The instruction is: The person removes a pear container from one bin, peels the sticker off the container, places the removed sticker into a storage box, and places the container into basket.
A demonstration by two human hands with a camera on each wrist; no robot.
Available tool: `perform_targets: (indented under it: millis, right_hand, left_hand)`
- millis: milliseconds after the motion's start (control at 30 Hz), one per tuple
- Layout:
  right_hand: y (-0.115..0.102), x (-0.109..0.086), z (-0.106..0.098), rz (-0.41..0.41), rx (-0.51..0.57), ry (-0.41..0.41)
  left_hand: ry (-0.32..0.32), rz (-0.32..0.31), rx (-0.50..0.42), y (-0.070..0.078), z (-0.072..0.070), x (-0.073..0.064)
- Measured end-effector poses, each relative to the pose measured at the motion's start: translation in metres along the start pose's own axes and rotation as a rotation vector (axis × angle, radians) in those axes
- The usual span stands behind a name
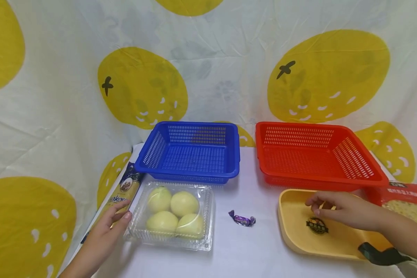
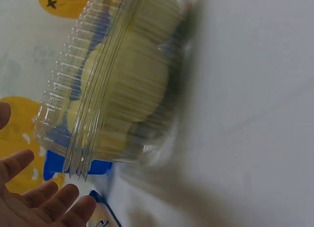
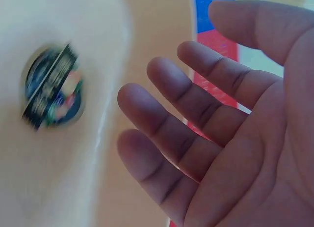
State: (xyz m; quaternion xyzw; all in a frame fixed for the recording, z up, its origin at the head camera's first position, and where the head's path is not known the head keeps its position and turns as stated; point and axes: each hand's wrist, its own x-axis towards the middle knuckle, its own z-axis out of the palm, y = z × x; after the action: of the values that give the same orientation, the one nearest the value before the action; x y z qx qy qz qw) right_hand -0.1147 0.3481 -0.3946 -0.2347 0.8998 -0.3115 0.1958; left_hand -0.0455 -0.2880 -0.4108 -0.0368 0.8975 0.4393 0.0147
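A clear plastic clamshell box [image 1: 208, 216] holds several pale yellow-green round fruits [image 1: 184, 204]. At its left side is my left hand [image 1: 107, 229], fingers loosely bent and holding nothing; the left wrist view shows the fingertips just short of the box's edge. My right hand [image 1: 347, 210] hovers over a yellow-orange tray [image 1: 333, 243] with a dark round label [image 1: 317, 226]. Its fingers are relaxed, and the right wrist view shows nothing in the palm. Between box and tray lies a purple wrapped candy [image 1: 242, 219].
Behind the box stands a blue basket [image 1: 194, 175], and behind the tray a red basket [image 1: 323, 181]. A pasta packet [image 1: 127, 187] lies along the left table edge. At the far right is a red food packet [image 1: 406, 197], partly behind my right arm.
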Motion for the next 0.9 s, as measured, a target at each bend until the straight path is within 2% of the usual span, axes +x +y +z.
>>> perform_targets:
  millis: [100,200,333,533,767,900]
  right_hand:
    - [-0.011,0.001,0.004,0.016,0.039,0.004]
    - [-0.021,0.002,0.01,0.015,0.047,0.026]
    - [-0.033,0.002,0.017,-0.011,0.074,0.084]
    - [-0.057,0.006,0.026,-0.026,0.164,0.192]
    - [-0.082,0.017,0.042,0.015,0.326,0.252]
    - [-0.093,0.023,0.053,0.001,0.385,0.289]
  left_hand:
    - [0.028,0.054,0.004,-0.001,-0.002,0.006]
    - [0.029,0.073,0.006,0.0,-0.006,0.013]
    - [-0.011,0.071,-0.056,0.002,-0.01,0.024]
    - [-0.035,0.109,-0.173,0.003,-0.015,0.04]
    - [-0.069,0.079,-0.183,0.007,-0.024,0.053]
    - [-0.071,0.057,-0.144,0.01,-0.028,0.061]
